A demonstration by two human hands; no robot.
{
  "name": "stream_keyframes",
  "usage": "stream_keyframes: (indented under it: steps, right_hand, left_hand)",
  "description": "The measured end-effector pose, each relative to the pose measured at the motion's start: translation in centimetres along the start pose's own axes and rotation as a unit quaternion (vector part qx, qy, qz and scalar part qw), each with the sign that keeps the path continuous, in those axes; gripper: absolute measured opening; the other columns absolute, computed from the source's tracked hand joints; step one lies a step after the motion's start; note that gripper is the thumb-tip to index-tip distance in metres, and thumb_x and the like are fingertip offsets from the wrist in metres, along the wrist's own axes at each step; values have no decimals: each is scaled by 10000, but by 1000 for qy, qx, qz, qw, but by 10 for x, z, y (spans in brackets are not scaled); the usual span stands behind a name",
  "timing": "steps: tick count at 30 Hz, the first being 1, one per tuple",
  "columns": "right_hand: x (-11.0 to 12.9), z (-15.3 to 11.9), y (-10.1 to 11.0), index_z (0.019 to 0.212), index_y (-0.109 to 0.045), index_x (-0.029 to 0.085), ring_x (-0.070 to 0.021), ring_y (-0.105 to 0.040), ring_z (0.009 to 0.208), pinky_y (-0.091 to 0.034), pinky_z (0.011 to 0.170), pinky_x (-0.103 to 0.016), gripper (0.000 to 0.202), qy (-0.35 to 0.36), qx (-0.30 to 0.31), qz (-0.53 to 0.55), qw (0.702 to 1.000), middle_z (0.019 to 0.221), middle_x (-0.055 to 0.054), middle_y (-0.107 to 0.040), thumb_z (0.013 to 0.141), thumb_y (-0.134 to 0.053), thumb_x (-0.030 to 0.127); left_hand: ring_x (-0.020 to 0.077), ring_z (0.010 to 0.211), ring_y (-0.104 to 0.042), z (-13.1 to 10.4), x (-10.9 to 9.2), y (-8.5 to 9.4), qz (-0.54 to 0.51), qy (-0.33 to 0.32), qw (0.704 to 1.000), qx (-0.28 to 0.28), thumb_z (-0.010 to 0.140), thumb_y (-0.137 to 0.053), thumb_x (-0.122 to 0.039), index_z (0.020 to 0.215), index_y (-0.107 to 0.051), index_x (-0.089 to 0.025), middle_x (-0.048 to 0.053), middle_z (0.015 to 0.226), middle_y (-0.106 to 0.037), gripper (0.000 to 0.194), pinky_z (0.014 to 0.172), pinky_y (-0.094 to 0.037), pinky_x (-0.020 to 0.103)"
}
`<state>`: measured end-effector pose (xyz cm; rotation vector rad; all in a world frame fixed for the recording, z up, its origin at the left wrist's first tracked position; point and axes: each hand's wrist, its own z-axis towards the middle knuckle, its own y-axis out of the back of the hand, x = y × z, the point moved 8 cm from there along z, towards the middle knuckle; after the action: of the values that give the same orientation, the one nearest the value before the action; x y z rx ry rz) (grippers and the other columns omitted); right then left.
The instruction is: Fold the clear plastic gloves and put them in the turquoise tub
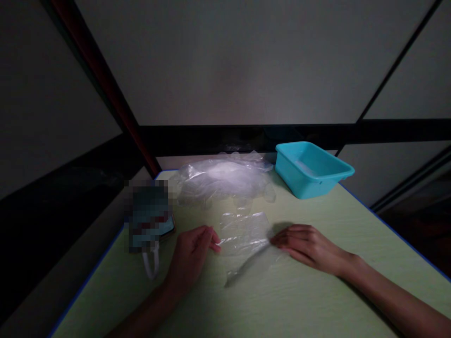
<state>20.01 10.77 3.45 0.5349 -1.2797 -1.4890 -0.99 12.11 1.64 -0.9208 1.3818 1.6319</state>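
A thin, see-through plastic bag (244,232) lies on the table between my hands, crinkled and partly lifted along its near edge. My left hand (197,246) is at its left side, with thumb and fingertips pinched together at the bag's edge. On the other side, my right hand (306,246) is closed, its fingertips gripping the bag's right part, where a darker fold slants down to the left. Behind the bag sits a heap of clear plastic (225,178) with rounded, finger-like edges, resembling disposable gloves.
A turquoise plastic basin (313,173) stands at the back right, with something pale inside. At the left, a blurred-out item and a phone (167,227) lie near a white strap loop (151,263). The light green table (352,220) has blue edging and meets a panelled wall behind.
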Motion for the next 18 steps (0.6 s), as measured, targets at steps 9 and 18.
stream_keyframes:
  steps: [9, 18]
  right_hand:
    - [-48, 19, -7, 651, -511, 153, -97, -430, 507, -342, 464, -205, 188, -271, 0, 221, 937, 567, 16, -488, 805, -482, 258]
    - [-66, 23, -22, 721, -465, 162, -95, -424, 474, -321, 431, -199, 34, -329, -47, 261, 906, 547, 25, -492, 718, -466, 196]
  left_hand:
    - [163, 481, -618, 3, 7, 0, -35, 39, 999, 0, 803, -406, -352, 584, -540, -165, -18, 517, -588, 318, 529, -412, 244]
    - [152, 458, -625, 6, 9, -1, -59, 75, 995, -5, 763, -419, -342, 588, -499, -168, -42, 579, -548, 259, 495, -408, 233]
